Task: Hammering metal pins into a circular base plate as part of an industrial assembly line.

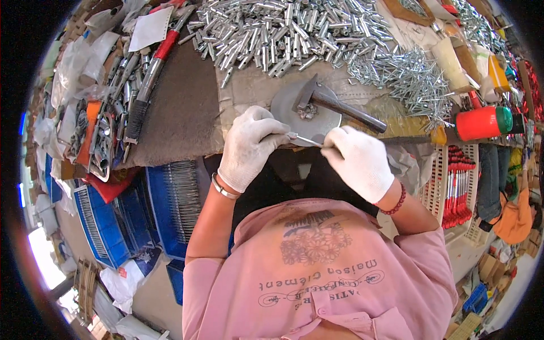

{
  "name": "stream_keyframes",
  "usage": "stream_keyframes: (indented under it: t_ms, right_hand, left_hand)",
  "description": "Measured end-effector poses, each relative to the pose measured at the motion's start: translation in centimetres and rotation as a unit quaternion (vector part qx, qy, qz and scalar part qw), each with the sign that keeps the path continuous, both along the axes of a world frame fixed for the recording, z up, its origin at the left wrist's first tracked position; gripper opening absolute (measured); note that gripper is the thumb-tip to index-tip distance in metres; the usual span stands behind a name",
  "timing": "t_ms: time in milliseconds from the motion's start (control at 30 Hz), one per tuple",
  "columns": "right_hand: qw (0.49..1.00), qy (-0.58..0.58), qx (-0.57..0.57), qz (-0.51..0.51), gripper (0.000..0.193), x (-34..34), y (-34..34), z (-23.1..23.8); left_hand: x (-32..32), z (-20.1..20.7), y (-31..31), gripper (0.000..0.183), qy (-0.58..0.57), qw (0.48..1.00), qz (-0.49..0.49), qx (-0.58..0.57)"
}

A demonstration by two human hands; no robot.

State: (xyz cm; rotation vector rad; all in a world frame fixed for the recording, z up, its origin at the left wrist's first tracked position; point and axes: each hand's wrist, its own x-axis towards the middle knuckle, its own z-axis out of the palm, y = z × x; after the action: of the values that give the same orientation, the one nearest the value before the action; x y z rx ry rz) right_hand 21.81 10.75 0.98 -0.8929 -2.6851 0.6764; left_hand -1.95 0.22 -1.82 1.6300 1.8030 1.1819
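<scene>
Both my hands wear white knit gloves. My left hand [252,146] is closed in a pinch at the left end of a thin metal rod [306,140], where a small fitting shows at the fingertips. My right hand [358,161] pinches the rod's other end, so it spans the gap between my hands just off the bench's front edge. Beyond it lies a round grey metal plate [286,110]. A hammer [350,111] rests across this plate, its head toward the left. Beside the hammer head sits a small heap of tiny metal parts [308,112].
A large heap of silver metal tubes [283,37] covers the bench's far side, with thin metal pins [411,79] to its right. A red container [481,124] lies at right. Tools crowd the left. Below stand a blue crate of rods [161,215] and a basket of red-handled tools [458,187].
</scene>
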Motion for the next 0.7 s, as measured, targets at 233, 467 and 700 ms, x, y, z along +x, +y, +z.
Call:
stream_keyframes:
  t_ms: [233,467,700]
  right_hand:
    - [0.895,0.02,-0.446,-0.016,0.023,-0.1,-1.5,-0.4]
    - [0.819,0.021,-0.572,-0.043,0.027,-0.6,-2.3,-0.4]
    - [0.9,0.056,-0.432,0.03,0.042,-1.9,-2.8,0.0]
  left_hand:
    - [4.8,-0.5,-2.6,0.04,-0.045,0.985,0.159,0.045]
    - [5.8,1.3,-2.9,0.065,-0.34,0.907,0.191,-0.159]
    - [4.2,0.6,-5.0,0.055,-0.415,0.881,0.225,0.011]
